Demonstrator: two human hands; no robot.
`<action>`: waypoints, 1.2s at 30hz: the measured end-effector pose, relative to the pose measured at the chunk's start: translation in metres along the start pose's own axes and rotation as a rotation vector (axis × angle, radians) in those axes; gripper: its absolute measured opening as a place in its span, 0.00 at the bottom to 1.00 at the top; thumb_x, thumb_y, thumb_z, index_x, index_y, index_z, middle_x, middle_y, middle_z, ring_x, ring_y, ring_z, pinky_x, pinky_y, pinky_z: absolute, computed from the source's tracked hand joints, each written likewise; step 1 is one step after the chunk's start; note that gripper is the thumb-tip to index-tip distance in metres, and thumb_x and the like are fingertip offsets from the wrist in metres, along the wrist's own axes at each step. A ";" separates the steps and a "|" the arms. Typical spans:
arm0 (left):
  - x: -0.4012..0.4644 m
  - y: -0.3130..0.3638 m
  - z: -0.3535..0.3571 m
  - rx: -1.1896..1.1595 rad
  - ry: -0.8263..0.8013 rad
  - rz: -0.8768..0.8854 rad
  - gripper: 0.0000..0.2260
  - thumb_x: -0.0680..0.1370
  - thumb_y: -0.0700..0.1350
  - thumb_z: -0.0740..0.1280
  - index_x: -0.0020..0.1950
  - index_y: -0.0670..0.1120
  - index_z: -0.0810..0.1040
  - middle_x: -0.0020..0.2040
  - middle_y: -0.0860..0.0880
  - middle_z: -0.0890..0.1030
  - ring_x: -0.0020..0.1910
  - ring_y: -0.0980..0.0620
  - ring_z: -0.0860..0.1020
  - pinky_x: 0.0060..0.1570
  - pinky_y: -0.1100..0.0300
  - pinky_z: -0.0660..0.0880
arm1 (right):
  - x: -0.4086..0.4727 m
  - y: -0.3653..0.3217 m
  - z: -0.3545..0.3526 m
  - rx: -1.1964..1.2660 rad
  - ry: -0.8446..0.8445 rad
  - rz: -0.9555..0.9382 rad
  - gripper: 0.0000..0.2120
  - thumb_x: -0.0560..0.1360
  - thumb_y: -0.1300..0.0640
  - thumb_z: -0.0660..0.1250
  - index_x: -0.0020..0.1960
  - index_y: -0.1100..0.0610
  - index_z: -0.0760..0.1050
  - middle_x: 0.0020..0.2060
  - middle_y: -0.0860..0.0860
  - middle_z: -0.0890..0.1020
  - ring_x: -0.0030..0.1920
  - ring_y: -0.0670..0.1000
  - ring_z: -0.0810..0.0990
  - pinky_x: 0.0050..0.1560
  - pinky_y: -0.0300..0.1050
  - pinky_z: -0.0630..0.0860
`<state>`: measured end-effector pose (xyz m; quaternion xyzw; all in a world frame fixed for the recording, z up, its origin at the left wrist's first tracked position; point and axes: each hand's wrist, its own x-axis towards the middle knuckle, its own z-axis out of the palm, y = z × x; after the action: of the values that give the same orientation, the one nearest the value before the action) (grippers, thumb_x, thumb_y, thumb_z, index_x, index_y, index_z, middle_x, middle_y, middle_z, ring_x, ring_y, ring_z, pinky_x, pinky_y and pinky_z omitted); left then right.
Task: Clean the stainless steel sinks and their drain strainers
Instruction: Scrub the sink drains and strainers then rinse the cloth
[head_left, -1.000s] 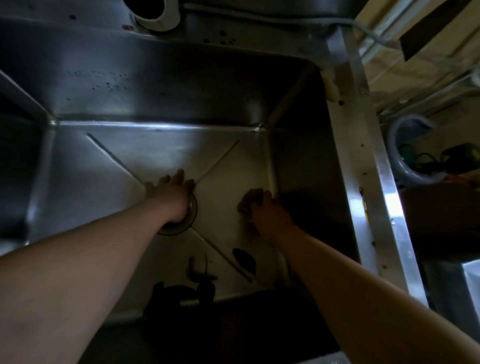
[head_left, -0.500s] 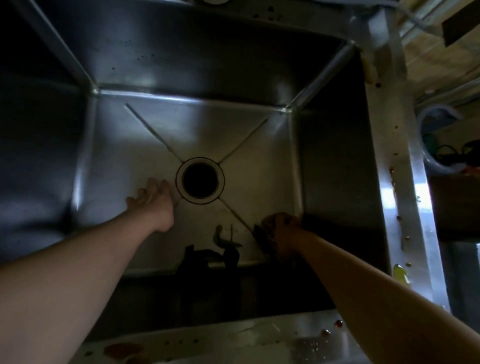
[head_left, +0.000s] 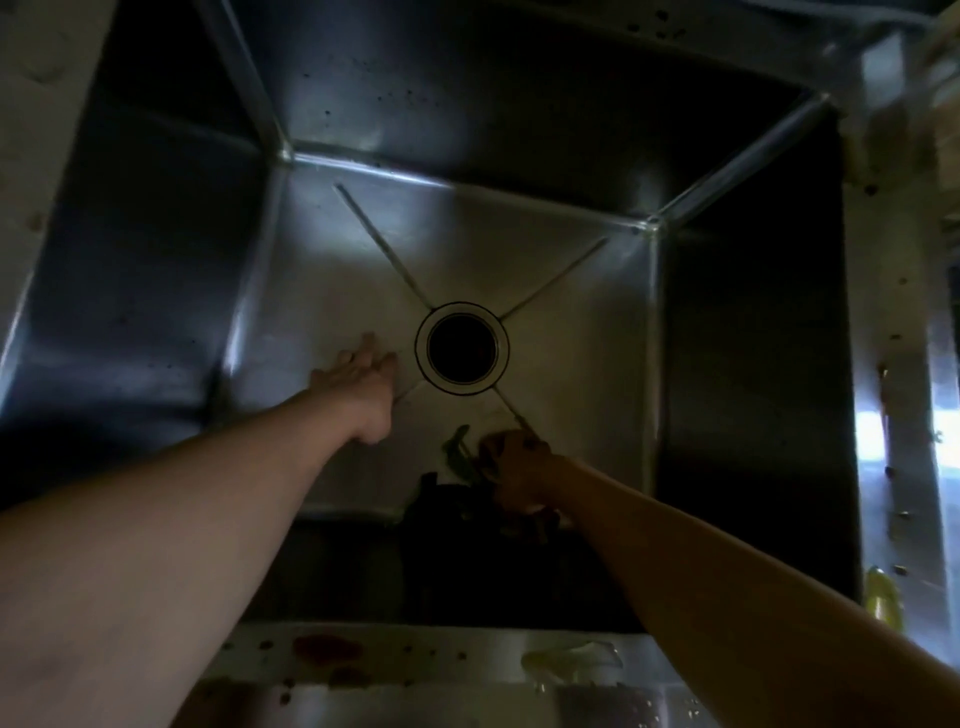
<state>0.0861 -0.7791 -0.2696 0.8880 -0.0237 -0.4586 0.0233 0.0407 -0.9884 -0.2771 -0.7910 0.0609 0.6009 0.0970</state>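
A deep stainless steel sink (head_left: 519, 249) fills the head view. Its round drain (head_left: 461, 349) sits in the middle of the floor as an open dark hole, and I see no strainer in it. My left hand (head_left: 358, 379) rests on the sink floor just left of the drain, fingers straight. My right hand (head_left: 519, 467) is low at the front of the floor with its fingers curled round a dark pad that barely shows. Green leafy scraps (head_left: 457, 447) lie right beside it, on a dark heap of waste (head_left: 441, 499).
The front rim (head_left: 415, 649) carries a red stain (head_left: 324, 647), small specks and a pale wet scrap (head_left: 571, 660). The right rim (head_left: 909, 415) is spotted, with a yellow bit (head_left: 880, 592) near its front end. High dark walls close in on all sides.
My left hand has come off the drain and now lies to its left, so the hole is uncovered. My right hand has slid from the right wall towards the front, next to the scraps.
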 end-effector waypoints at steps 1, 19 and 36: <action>0.000 -0.003 -0.001 -0.013 -0.007 0.007 0.38 0.75 0.40 0.62 0.78 0.51 0.44 0.78 0.48 0.36 0.77 0.44 0.45 0.73 0.46 0.54 | 0.000 -0.004 0.001 -0.008 0.009 -0.026 0.40 0.78 0.58 0.64 0.76 0.67 0.39 0.74 0.64 0.53 0.72 0.64 0.61 0.67 0.49 0.67; -0.017 -0.003 0.004 0.012 -0.102 -0.022 0.33 0.77 0.37 0.58 0.78 0.50 0.48 0.78 0.44 0.37 0.76 0.39 0.53 0.73 0.48 0.58 | -0.008 0.002 -0.031 0.008 0.302 -0.004 0.40 0.72 0.59 0.71 0.74 0.57 0.48 0.69 0.63 0.56 0.63 0.66 0.69 0.59 0.53 0.72; -0.057 0.003 -0.012 0.039 -0.164 0.079 0.28 0.77 0.38 0.62 0.76 0.43 0.57 0.73 0.41 0.65 0.69 0.42 0.68 0.67 0.53 0.67 | -0.032 -0.025 -0.015 -0.172 0.186 -0.283 0.33 0.76 0.59 0.66 0.75 0.56 0.54 0.69 0.63 0.62 0.65 0.65 0.69 0.62 0.51 0.70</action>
<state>0.0632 -0.7787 -0.2157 0.8461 -0.0697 -0.5280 0.0219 0.0510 -0.9684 -0.2407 -0.8493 -0.0940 0.5084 0.1066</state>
